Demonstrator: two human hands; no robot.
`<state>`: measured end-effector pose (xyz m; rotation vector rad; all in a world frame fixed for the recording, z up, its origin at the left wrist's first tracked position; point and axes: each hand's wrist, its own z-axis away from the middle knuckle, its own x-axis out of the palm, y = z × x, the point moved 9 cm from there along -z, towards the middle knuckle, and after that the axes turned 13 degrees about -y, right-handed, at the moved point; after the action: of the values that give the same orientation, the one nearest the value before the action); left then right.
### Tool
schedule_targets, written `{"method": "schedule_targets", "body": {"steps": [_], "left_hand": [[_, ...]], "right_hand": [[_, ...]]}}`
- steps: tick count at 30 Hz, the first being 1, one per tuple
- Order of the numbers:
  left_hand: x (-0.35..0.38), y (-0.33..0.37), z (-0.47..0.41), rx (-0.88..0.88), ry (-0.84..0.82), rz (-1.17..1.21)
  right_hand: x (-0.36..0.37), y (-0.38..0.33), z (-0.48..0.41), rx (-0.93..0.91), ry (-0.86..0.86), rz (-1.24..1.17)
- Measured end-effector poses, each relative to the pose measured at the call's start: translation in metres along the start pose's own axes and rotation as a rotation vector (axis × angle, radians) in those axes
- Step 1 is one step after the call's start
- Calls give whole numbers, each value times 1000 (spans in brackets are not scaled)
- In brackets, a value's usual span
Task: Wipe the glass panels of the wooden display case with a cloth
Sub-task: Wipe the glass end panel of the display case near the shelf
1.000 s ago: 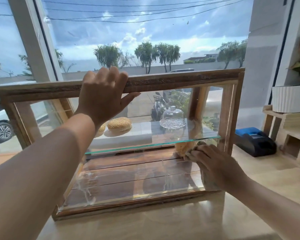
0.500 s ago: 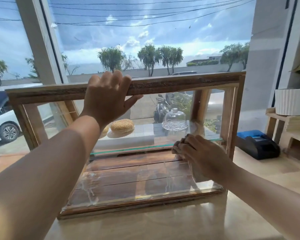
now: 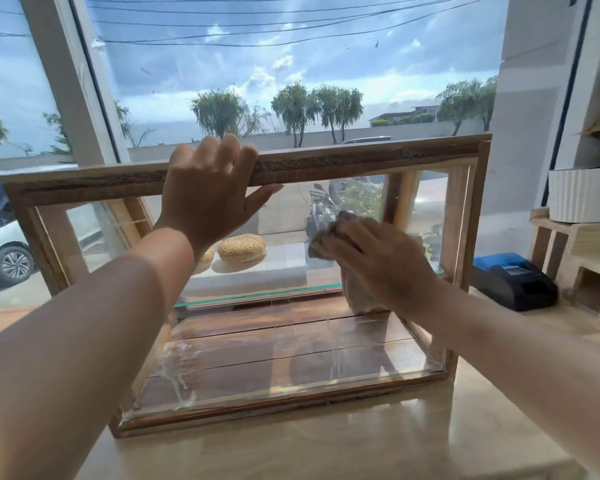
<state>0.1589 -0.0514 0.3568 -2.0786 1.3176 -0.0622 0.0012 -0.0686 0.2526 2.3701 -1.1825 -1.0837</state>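
Note:
A wooden display case (image 3: 361, 161) with glass panels stands on the counter in front of a big window. My left hand (image 3: 208, 192) grips its top rail, fingers curled over the far edge. My right hand (image 3: 371, 258) presses a crumpled brownish cloth (image 3: 317, 242) against the front glass panel (image 3: 291, 358) at mid height, right of centre; most of the cloth is hidden under my fingers. White streaks mark the lower part of the glass. Inside, a sesame bun (image 3: 242, 247) lies on a glass shelf (image 3: 257, 294).
A black and blue receipt printer (image 3: 513, 282) sits on the counter right of the case. Beyond it stands a pale wooden rack (image 3: 582, 265) carrying a white ribbed pot (image 3: 582, 194). The beige counter (image 3: 309, 455) extends toward me. A window post rises at the left.
My right hand has moved up and leftward across the front glass with the cloth, from the lower right corner to mid height. My left hand has stayed on the top rail.

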Motion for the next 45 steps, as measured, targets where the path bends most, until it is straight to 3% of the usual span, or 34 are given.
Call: {"method": "schedule_targets", "body": {"steps": [4,10,14,16,26,33,40,45], "left_hand": [[0,0,0,7,1,-1],[-1,-1,0,-3,-1,20],[1,-1,0,1,6,8],[1,0,0,4,9,-5],[1,0,1,-2,28,44],[2,0,4,-166,10,137],[-3,13,14,-365,116,195],[-3,15,16,-379,177,179]], "right_hand": [[-26,22,-46,128,148,54],[18,-36,-6,-104,-118,-5],[-30,9,-50,154,138,-13],[-36,7,-62,154,193,-8],[39,-68,18,-29,-25,-33],[50,-59,53,-41,-95,31],[43,2,121,71,-240,38],[49,18,140,415,-248,-46]]}}
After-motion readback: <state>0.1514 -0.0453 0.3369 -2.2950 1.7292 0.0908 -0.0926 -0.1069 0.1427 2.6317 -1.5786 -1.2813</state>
